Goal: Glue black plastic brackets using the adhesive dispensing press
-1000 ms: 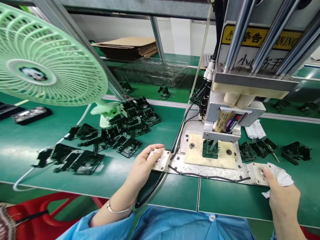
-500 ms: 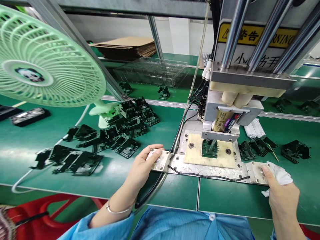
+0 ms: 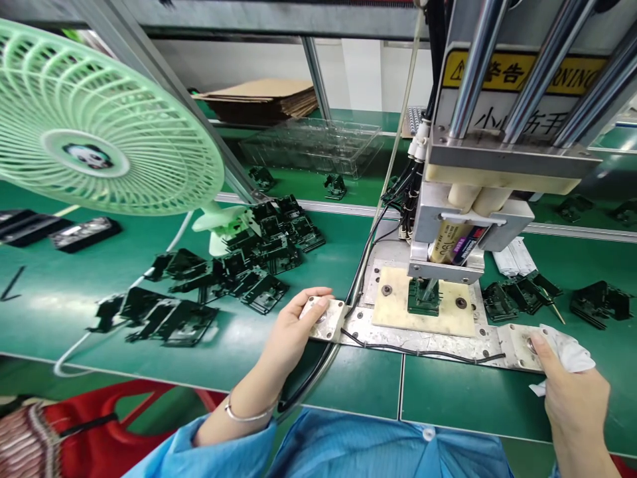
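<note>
— Green bench mat (image 3: pixel 308 372) fills the shot; what do we have at our fingertips?

— Our left hand (image 3: pixel 291 335) rests its thumb on the left button plate (image 3: pixel 326 317), fingers loosely curled, gripping nothing. Our right hand (image 3: pixel 572 395) presses a fingertip on the right button plate (image 3: pixel 520 346) while clutching a white cloth (image 3: pixel 572 355).

— And further out?

— Between them the press head (image 3: pixel 460 249) sits over a dark part (image 3: pixel 423 299). Black parts (image 3: pixel 233 272) lie towards the left edge, under a green fan (image 3: pixel 99 126).
</note>
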`<state>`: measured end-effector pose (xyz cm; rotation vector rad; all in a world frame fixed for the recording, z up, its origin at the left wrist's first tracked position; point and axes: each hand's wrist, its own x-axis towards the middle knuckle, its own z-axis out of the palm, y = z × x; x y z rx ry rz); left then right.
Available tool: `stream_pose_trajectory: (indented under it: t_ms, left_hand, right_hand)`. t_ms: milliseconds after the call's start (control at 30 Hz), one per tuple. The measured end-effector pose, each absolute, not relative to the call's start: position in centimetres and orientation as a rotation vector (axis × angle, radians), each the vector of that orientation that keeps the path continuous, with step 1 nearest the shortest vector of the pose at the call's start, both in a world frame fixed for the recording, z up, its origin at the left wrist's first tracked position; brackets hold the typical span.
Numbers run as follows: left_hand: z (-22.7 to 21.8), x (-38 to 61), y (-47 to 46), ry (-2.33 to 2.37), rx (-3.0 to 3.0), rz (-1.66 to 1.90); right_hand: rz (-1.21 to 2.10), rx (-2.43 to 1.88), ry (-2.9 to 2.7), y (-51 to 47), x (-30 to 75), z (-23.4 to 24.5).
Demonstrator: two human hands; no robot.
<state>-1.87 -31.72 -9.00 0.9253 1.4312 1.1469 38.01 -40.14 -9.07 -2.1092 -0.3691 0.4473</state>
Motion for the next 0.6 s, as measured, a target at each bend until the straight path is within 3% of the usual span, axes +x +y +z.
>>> stream_pose_trajectory:
  t_ms: [600]
  left_hand:
    - [-8.9, -2.1, -31.7, 1.398, 0.897, 1.149]
  right_hand:
    - [0.431, -2.010, -0.433, -40.2, 38.4, -10.2]
